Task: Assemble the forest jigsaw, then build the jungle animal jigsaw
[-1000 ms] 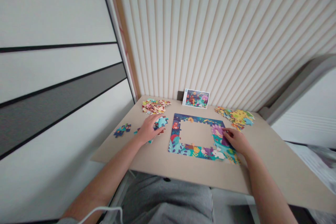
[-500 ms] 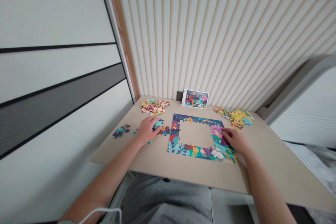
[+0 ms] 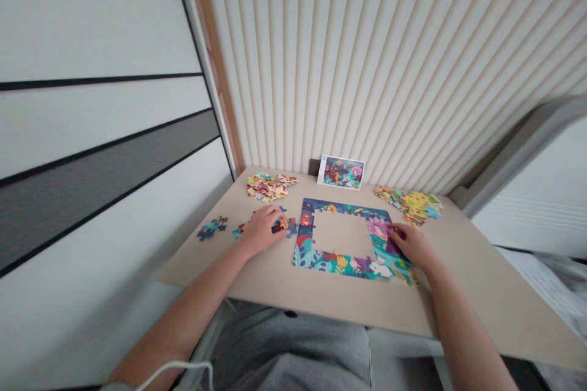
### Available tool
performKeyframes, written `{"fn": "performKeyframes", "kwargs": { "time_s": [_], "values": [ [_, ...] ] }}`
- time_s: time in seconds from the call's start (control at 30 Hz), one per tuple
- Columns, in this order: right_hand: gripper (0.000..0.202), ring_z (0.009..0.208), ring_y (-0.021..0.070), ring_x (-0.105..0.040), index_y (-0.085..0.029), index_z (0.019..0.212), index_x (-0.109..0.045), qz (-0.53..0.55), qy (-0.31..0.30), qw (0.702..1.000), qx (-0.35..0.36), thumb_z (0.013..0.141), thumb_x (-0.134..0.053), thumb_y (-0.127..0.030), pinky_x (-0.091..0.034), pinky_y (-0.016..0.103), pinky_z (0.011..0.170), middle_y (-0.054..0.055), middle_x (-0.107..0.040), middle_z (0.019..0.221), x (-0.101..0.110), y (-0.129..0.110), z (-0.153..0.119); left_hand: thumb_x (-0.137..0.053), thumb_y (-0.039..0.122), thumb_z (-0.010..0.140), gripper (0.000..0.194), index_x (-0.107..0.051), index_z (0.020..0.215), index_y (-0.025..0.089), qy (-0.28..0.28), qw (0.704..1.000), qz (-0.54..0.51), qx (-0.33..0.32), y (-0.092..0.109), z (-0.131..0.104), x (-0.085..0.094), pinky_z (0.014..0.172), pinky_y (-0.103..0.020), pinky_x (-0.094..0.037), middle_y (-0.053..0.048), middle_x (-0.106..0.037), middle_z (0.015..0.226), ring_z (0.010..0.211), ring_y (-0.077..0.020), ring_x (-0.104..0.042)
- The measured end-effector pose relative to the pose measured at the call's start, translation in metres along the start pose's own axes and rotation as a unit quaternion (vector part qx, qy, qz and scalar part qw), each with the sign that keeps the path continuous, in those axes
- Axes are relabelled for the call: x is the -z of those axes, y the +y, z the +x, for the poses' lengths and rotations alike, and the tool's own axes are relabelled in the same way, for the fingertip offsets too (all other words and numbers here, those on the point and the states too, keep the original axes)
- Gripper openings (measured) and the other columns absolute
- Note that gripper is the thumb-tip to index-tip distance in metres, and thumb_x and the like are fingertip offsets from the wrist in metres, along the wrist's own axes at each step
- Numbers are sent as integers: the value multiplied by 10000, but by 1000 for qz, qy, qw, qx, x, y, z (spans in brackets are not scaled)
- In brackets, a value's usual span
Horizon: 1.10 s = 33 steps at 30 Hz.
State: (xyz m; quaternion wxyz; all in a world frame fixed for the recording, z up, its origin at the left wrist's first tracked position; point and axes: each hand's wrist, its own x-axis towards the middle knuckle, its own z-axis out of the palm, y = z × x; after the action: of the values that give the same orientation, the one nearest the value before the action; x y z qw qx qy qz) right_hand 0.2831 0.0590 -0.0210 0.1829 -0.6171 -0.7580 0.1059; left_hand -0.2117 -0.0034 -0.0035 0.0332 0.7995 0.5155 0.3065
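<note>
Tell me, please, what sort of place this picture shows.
Probably a small indoor corner, perhaps in a home: a table with a partly built puzzle stands by a ribbed, pale wall and smooth white panels. I cannot tell which room.

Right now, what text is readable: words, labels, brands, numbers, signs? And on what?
None legible.
Picture card: small teal mark in its upper left corner, too small and blurred to read.
Puzzle border: printed artwork, no lettering I can make out.
Red-and-cream pile of pieces and yellow pile of pieces: no readable characters.
</note>
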Motion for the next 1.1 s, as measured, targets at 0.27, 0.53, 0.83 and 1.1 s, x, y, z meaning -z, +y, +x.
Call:
{"fn": "performKeyframes", "kwargs": {
  "time_s": [0.27,0.53,0.83,1.1],
  "values": [
    [490,711,222,-621,-196,1208,-716,4,6,1000,8,939,-459,-514,-424,317,653,58,-703,784,1,-2,-2,-584,393,948,183,-602,937,212,-9,972,-211,102,12,-2,2,655,-280,-478,18,-628,735,648,-153,-604],
    [489,720,224,-627,-196,1215,-716,3,9,1000,1,936,-462,-508,-434,320,667,67,-714,804,2,-4,-3,-673,469,875,603,-459,1394,249,42,875,-446,182,20,0,-1,664,-309,-580,-29,-653,1000,763,-175,-714],
    [487,706,221,-620,-196,1209,-719,6,12,1000,6,930,-469,-507,-434,317,651,65,-707,782,2,-3,-2,-666,441,896,575,-463,1405,265,-2,870,-465,167,17,0,-3,764,-321,-595,-93,-595,1283,940,-203,-720],
    [487,701,223,-620,-191,1199,-717,6,7,1000,3,928,-467,-509,-435,322,650,68,-709,789,2,-4,-1,-727,409,849,581,-473,1343,240,-9,868,-469,164,18,0,-5,821,-325,-588,-78,-596,1231,978,-206,-721]
  ]
}}
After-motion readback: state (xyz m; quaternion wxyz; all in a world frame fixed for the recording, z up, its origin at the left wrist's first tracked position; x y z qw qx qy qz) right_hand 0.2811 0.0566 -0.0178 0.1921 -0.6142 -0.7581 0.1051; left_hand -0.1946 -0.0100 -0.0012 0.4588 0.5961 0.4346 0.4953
